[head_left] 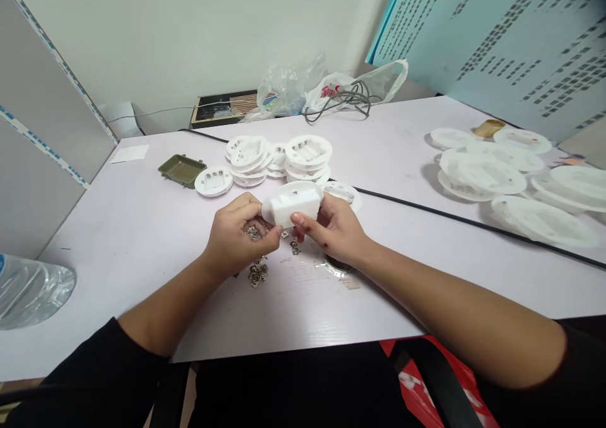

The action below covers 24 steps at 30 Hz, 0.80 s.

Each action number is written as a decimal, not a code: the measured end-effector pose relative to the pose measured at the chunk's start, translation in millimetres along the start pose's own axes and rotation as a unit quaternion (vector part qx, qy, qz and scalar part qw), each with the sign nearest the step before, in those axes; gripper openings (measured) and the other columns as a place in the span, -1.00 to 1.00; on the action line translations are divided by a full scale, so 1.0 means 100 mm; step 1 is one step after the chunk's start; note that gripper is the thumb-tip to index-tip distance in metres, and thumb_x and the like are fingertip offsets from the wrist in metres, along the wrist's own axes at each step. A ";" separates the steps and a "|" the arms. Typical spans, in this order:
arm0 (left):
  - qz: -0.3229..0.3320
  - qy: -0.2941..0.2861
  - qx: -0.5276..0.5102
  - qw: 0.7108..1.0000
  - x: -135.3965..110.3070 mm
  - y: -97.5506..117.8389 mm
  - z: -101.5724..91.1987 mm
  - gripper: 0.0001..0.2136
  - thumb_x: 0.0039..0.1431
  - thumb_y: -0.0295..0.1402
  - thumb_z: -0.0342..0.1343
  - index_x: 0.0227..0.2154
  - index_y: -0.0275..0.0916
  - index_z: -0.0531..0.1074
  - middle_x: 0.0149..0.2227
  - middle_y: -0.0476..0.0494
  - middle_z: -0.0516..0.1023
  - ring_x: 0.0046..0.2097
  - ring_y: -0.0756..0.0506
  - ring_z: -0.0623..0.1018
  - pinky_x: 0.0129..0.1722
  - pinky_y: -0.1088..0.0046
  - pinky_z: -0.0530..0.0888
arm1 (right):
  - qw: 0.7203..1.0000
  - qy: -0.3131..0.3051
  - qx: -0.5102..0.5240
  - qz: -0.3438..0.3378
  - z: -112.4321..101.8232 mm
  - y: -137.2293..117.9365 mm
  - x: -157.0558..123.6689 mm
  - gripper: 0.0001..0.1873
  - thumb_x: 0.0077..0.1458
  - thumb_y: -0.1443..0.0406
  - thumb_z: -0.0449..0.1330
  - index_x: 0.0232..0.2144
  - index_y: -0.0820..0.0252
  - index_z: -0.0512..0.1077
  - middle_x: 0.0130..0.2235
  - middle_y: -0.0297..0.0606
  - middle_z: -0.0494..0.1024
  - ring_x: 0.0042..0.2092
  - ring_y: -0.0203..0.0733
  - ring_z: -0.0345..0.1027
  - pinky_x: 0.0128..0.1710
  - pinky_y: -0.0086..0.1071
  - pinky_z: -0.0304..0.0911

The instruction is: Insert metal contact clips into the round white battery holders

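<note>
We have the white plastic block (291,204) clamped between both hands, up off the table (142,302). Our left hand (239,235) wraps around its left end, and our right hand (336,229) pinches its right end, so the grip is closed on it from both sides. Just below the grip lie small metal clips (258,274), in a loose heap nearest us with a few scattered bits beside it. None looks fitted to anything. Beyond the grip sit round white battery holders (307,153), mostly in stacks, with a single holder (341,192) just past our right hand. Their slots show, but we cannot tell whether any contacts are seated. Left of the stacks lies an olive-green case (181,170). Farther right of the grip, across a black strip (416,208), larger round white plastic discs (483,174) are spread out, with a small gold-coloured cup (488,127) by them. As far as we can see, the holders are gathered and the clips lie loose.
</note>
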<state>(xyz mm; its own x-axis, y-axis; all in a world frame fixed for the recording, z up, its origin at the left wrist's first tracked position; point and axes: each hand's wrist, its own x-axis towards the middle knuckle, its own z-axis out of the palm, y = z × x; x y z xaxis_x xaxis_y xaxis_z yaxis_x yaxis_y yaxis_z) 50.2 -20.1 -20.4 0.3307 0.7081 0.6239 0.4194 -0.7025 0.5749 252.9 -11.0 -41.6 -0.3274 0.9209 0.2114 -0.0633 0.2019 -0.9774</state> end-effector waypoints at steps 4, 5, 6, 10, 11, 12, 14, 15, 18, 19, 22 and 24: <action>0.108 0.030 0.062 0.992 0.00 -0.03 0.04 -0.93 0.10 -0.52 0.24 -0.42 -0.25 0.49 -0.43 0.00 0.42 -0.44 0.03 0.41 -0.52 0.53 0.44 | 0.999 -0.022 0.032 -0.006 -0.03 0.03 0.02 -0.37 0.01 -0.28 0.31 -0.33 0.13 0.35 -0.45 -0.31 0.52 -0.44 -0.18 0.50 -0.47 -0.29 0.49; 0.129 0.037 0.073 0.988 0.00 -0.04 0.05 -0.92 0.12 -0.54 0.22 -0.36 -0.25 0.52 -0.41 -0.01 0.44 -0.42 0.03 0.43 -0.50 0.52 0.46 | 0.999 -0.026 0.044 -0.001 -0.04 0.04 0.03 -0.37 0.00 -0.28 0.31 -0.36 0.12 0.32 -0.44 -0.30 0.52 -0.41 -0.15 0.53 -0.44 -0.27 0.51; 0.141 0.038 0.078 0.986 0.00 -0.06 0.05 -0.88 0.14 -0.56 0.20 -0.30 -0.24 0.54 -0.39 -0.02 0.46 -0.40 0.02 0.46 -0.47 0.51 0.49 | 0.998 -0.027 0.051 0.002 -0.05 0.04 0.05 -0.39 0.01 -0.26 0.32 -0.37 0.11 0.30 -0.42 -0.29 0.53 -0.37 -0.14 0.55 -0.40 -0.25 0.53; 0.100 -0.023 0.033 0.994 0.01 -0.16 -0.01 -0.74 0.23 -0.45 0.25 -0.02 -0.20 0.53 -0.19 -0.11 0.53 -0.27 -0.02 0.55 -0.35 0.45 0.59 | 0.999 0.005 -0.009 -0.034 -0.12 0.04 0.09 -0.42 -0.01 -0.22 0.36 -0.29 0.10 0.39 -0.32 -0.26 0.59 -0.28 -0.15 0.53 -0.24 -0.22 0.51; 0.075 -0.037 0.029 0.996 0.02 -0.20 -0.06 -0.68 0.24 -0.39 0.27 0.06 -0.20 0.51 -0.14 -0.14 0.53 -0.26 -0.02 0.56 -0.34 0.44 0.59 | 0.998 0.019 -0.028 -0.050 -0.14 0.05 0.10 -0.41 -0.02 -0.23 0.36 -0.26 0.09 0.41 -0.28 -0.24 0.60 -0.25 -0.14 0.53 -0.21 -0.21 0.50; 0.050 -0.045 0.035 0.997 0.03 -0.23 -0.10 -0.67 0.26 -0.36 0.26 0.07 -0.21 0.51 -0.13 -0.16 0.53 -0.26 -0.03 0.56 -0.33 0.43 0.58 | 0.996 0.033 -0.043 -0.068 -0.16 0.05 0.11 -0.41 -0.03 -0.22 0.37 -0.24 0.08 0.41 -0.24 -0.23 0.61 -0.20 -0.12 0.52 -0.18 -0.20 0.49; 0.010 -0.073 0.072 0.995 0.05 -0.28 -0.20 -0.80 0.30 -0.37 0.20 -0.05 -0.22 0.57 -0.21 -0.15 0.56 -0.22 -0.07 0.55 -0.27 0.38 0.55 | 0.991 0.054 -0.061 -0.105 -0.19 0.07 0.12 -0.41 -0.06 -0.17 0.42 -0.20 0.07 0.40 -0.16 -0.20 0.61 -0.10 -0.07 0.52 -0.08 -0.16 0.47; 0.004 -0.109 0.087 0.990 0.05 -0.30 -0.24 -0.85 0.30 -0.37 0.19 -0.11 -0.22 0.59 -0.25 -0.14 0.56 -0.22 -0.09 0.55 -0.25 0.36 0.53 | 0.988 0.061 -0.066 -0.124 -0.20 0.08 0.12 -0.42 -0.08 -0.13 0.45 -0.19 0.07 0.40 -0.12 -0.18 0.61 -0.04 -0.05 0.52 -0.02 -0.14 0.46; 0.026 -0.237 0.091 0.967 0.07 -0.33 -0.33 -0.89 0.31 -0.41 0.17 -0.23 -0.17 0.62 -0.31 -0.09 0.55 -0.24 -0.08 0.53 -0.23 0.38 0.48 | 0.980 0.075 -0.068 -0.174 -0.22 0.10 0.12 -0.46 -0.11 0.06 0.50 -0.16 0.07 0.38 0.00 -0.14 0.60 0.09 -0.01 0.49 0.11 -0.10 0.42; 0.038 -0.266 0.089 0.959 0.08 -0.33 -0.35 -0.88 0.31 -0.42 0.18 -0.24 -0.15 0.63 -0.31 -0.08 0.55 -0.23 -0.09 0.52 -0.23 0.39 0.47 | 0.978 0.076 -0.066 -0.183 -0.22 0.10 0.12 -0.47 -0.11 0.12 0.49 -0.14 0.07 0.37 0.02 -0.14 0.60 0.11 0.00 0.48 0.13 -0.09 0.41; 0.062 -0.306 0.092 0.946 0.08 -0.34 -0.36 -0.90 0.27 -0.41 0.25 -0.25 -0.09 0.65 -0.30 -0.07 0.58 -0.21 -0.10 0.49 -0.22 0.40 0.43 | 0.979 0.065 -0.075 -0.178 -0.22 0.11 0.12 -0.43 -0.12 0.21 0.48 -0.07 0.06 0.36 0.08 -0.13 0.58 0.16 0.01 0.46 0.18 -0.06 0.38; 0.066 -0.317 0.099 0.941 0.07 -0.35 -0.35 -0.92 0.26 -0.39 0.27 -0.26 -0.09 0.66 -0.30 -0.07 0.58 -0.23 -0.10 0.48 -0.24 0.40 0.42 | 0.982 0.054 -0.082 -0.164 -0.22 0.11 0.11 -0.40 -0.13 0.22 0.49 -0.05 0.06 0.35 0.13 -0.11 0.56 0.21 0.03 0.42 0.24 -0.03 0.33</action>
<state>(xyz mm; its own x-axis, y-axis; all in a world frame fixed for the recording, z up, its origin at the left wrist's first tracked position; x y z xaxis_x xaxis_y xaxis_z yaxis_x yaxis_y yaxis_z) 8.3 6.9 -17.0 0.8021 0.5608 0.2053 0.4686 -0.8041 0.3659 269.4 9.2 -50.1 -0.2117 0.8256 0.5231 0.0069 0.5365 -0.8439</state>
